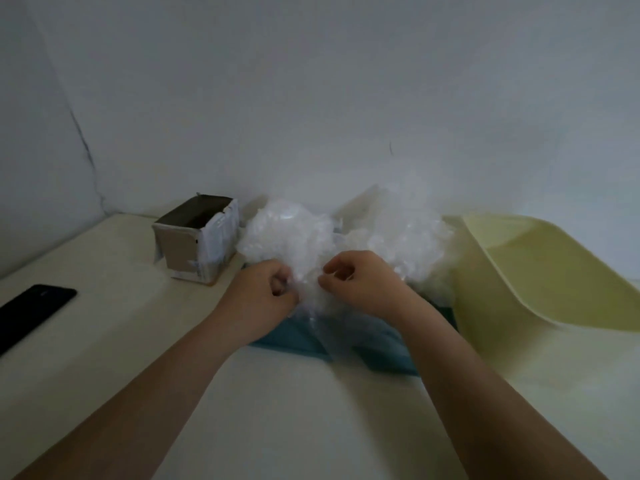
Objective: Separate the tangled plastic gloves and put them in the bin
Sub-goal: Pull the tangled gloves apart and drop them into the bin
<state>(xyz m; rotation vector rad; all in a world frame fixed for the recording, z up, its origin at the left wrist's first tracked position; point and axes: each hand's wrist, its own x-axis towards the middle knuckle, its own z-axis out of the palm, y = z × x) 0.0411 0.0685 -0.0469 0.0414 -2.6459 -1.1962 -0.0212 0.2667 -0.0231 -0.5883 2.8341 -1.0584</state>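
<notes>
A heap of tangled clear plastic gloves (294, 233) fills a blue tray (381, 351) at the table's middle, against the wall. My left hand (263, 296) and my right hand (363, 285) both pinch one clear glove (310, 289) at the front of the heap, fingers curled into the film. Part of that glove hangs down over the tray's front wall. A pale yellow bin (540, 271) stands just right of the tray.
A small open cardboard box (197, 244) sits left of the heap. A black phone (31, 313) lies near the table's left edge. The cream table top (294, 410) stretches toward me, and the grey wall closes the back.
</notes>
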